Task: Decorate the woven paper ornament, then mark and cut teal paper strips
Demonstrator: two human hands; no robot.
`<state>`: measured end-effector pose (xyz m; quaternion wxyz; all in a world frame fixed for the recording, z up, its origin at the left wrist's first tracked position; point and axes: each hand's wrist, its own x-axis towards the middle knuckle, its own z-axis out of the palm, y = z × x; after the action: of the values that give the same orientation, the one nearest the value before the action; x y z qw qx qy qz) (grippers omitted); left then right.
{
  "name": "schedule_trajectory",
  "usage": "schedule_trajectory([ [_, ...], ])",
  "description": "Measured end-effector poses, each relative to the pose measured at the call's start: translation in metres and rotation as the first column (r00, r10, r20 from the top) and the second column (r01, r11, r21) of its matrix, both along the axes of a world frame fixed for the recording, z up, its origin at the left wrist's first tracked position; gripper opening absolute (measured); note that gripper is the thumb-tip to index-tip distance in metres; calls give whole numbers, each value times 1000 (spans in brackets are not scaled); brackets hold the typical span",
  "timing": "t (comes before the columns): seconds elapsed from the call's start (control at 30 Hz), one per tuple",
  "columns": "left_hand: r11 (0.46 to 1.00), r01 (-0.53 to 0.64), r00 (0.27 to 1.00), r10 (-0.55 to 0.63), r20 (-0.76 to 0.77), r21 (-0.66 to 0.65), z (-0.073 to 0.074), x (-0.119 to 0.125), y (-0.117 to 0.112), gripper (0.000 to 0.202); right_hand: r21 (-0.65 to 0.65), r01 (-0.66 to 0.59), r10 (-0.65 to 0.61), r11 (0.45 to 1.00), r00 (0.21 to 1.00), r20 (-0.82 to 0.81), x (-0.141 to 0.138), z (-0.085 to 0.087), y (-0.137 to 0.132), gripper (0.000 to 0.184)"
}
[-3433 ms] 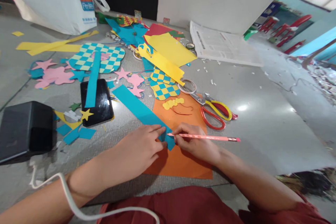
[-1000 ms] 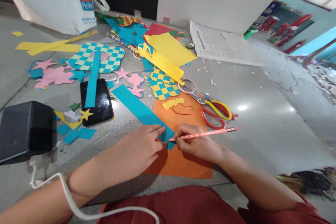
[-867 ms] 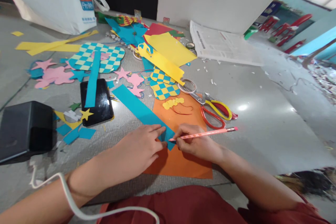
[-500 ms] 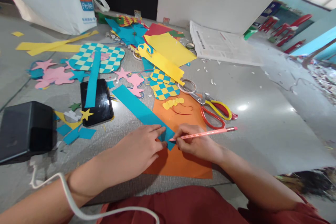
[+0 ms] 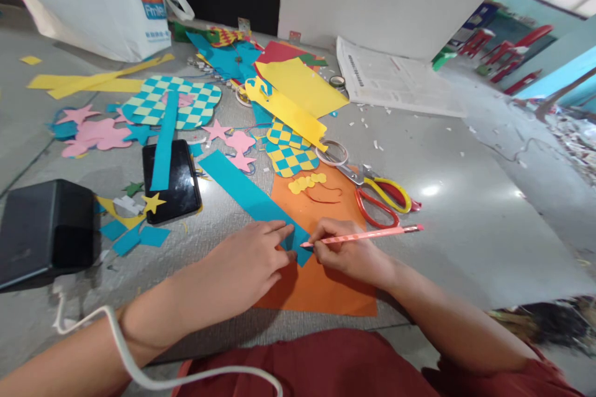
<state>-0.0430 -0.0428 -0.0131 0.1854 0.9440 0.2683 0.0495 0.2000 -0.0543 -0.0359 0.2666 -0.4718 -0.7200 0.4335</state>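
Observation:
A long blue paper strip (image 5: pixel 242 190) lies slantwise over a sheet of orange paper (image 5: pixel 321 294). My left hand (image 5: pixel 246 267) rests on the strip's near end, fingers stretched out and pressing it down; its fingertips cover part of the strip. My right hand (image 5: pixel 349 251) is closed around a pink pencil (image 5: pixel 372 234), whose tip touches the strip close to its near end. Just beyond that hand, scissors (image 5: pixel 378 198) with red and yellow handles lie partly on the orange sheet. Small yellow scalloped paper pieces (image 5: pixel 307 183) are on the orange sheet too.
A phone (image 5: pixel 174 189) with another blue strip across it and a black box (image 5: pixel 46 232) stand to the left. Behind lie checkered woven paper (image 5: pixel 198 102), yellow sheets (image 5: pixel 311 87), a tape roll (image 5: pixel 331 154) and newspaper (image 5: pixel 400 80). A white cable (image 5: pixel 123 347) crosses my left forearm.
The pencil tip has shifted slightly up and to the right on the blue strip, with my right fingers moving along. My left hand and the strip have stayed put.

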Motion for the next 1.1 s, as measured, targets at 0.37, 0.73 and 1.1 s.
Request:
schedule_trajectory([
  [0.37,1000,-2,1000,3,22,-11,2,1,0,13,-10,59,-60,998,989,-132,3,-5,2,9],
  [0.73,1000,-2,999,1,40,14,0,2,1,10,46,72,-70,996,997,-32,-1,-5,1,12],
  [1.1,1000,1,1000,-1,3,8,3,2,1,9,88,46,-49,995,998,33,-1,-7,0,13],
])
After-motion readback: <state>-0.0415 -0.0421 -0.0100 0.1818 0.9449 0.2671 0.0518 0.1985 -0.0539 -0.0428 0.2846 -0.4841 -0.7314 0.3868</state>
